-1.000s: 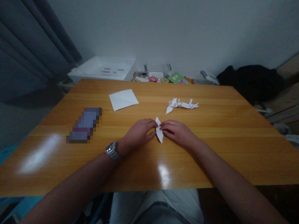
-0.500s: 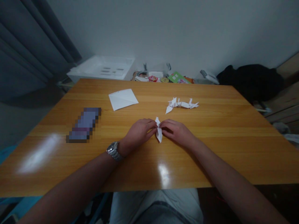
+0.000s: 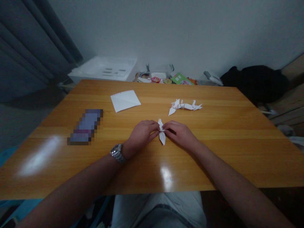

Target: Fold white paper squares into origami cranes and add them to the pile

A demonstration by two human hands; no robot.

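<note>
Between my hands, low over the wooden table (image 3: pixel 190 167), is a white origami paper crane (image 3: pixel 162 138) with its wings pointing away from and toward me. My left hand (image 3: pixel 142 134), below a silver wristwatch (image 3: pixel 117 153), pinches its left side with thumb and fingers. On the opposite side my right hand (image 3: pixel 180 133) pinches it too. The fingertips hide parts of its middle. Just beyond my right hand lie several folded paper cranes (image 3: pixel 188 106) in a touching row.
A square sheet of white paper (image 3: pixel 125 101) with a perforated edge lies at the back left. A pixelated phone-like object (image 3: pixel 86 126) rests on the left. Behind the table stand a white tray-like unit (image 3: pixel 106 68), a green booklet (image 3: pixel 180 78) and a black cloth heap (image 3: pixel 256 80).
The paper between my fingertips has spread slightly, and more of its middle shows. My left wrist has shifted a little to the right; the other things stay put.
</note>
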